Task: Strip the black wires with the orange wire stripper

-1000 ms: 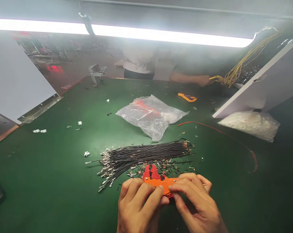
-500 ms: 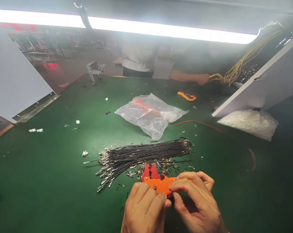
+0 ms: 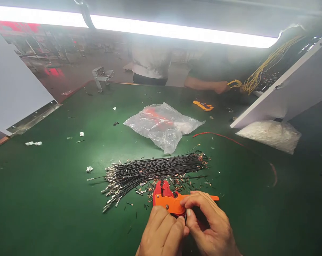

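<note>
My left hand (image 3: 162, 233) is closed, its thumb and finger brought up against my right hand's fingertips. My right hand (image 3: 210, 220) pinches a thin black wire (image 3: 186, 215), of which only a short bit shows; the rest is hidden by the fingers. The wire seems to run into my left hand's grip. Just beyond both hands lies an orange and red wire stripper (image 3: 167, 203), jaws pointing away, its handle partly behind my right hand. Past it is a bundle of black wires (image 3: 155, 169) with metal terminals at the left ends and bare copper at the right.
Wire scraps lie around the bundle. Farther back are a clear plastic bag (image 3: 163, 126), a red wire (image 3: 216, 134) and another orange stripper (image 3: 203, 105). A filled bag (image 3: 270, 135) sits by the right panel (image 3: 283, 85). Across the table a co-worker's hand (image 3: 221, 87) holds a yellow tool.
My hands have come closer together, and a bit of black wire now shows between them. The view has shifted slightly; the stripper and bundle stay in place on the table.
</note>
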`<state>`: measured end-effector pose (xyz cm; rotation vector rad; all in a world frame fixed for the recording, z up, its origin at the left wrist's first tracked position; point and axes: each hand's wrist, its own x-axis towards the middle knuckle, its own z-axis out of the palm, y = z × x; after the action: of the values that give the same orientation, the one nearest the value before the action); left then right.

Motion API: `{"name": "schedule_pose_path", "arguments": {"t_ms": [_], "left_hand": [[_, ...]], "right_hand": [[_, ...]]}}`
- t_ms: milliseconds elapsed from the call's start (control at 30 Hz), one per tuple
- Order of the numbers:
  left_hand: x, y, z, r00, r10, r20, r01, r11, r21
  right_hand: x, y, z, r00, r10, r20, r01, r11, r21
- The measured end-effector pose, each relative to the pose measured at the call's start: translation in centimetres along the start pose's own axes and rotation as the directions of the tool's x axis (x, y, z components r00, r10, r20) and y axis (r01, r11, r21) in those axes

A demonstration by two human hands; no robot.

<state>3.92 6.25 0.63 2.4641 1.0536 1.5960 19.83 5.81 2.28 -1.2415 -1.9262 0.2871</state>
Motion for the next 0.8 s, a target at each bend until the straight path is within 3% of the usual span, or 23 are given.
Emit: {"name": "schedule_pose_path", "arguments": {"t_ms": [200, 400, 600, 800], "left_hand": [[0.2, 0.0, 0.5, 0.997, 0.028, -0.076, -0.026, 0.999, 0.031], [0.9, 0.1, -0.9, 0.997, 0.031, 0.074, -0.030, 0.999, -0.014], [0.9, 0.1, -1.0, 0.995, 0.072, 0.068, -0.075, 0.997, 0.035], [1.5, -0.1, -1.1, 0.997, 0.066, 0.052, -0.068, 0.997, 0.046]], "right_hand": [[0.5, -0.3, 0.2, 0.998, 0.049, -0.048, -0.049, 0.999, 0.008], [1.0, -0.9, 0.2, 0.995, 0.077, -0.063, -0.074, 0.996, 0.049], [1.3, -0.9, 0.3, 0.999, 0.020, -0.048, -0.015, 0.994, 0.106], [0.9, -0.9, 0.6, 0.992, 0.114, -0.050, -0.105, 0.983, 0.152]]}}
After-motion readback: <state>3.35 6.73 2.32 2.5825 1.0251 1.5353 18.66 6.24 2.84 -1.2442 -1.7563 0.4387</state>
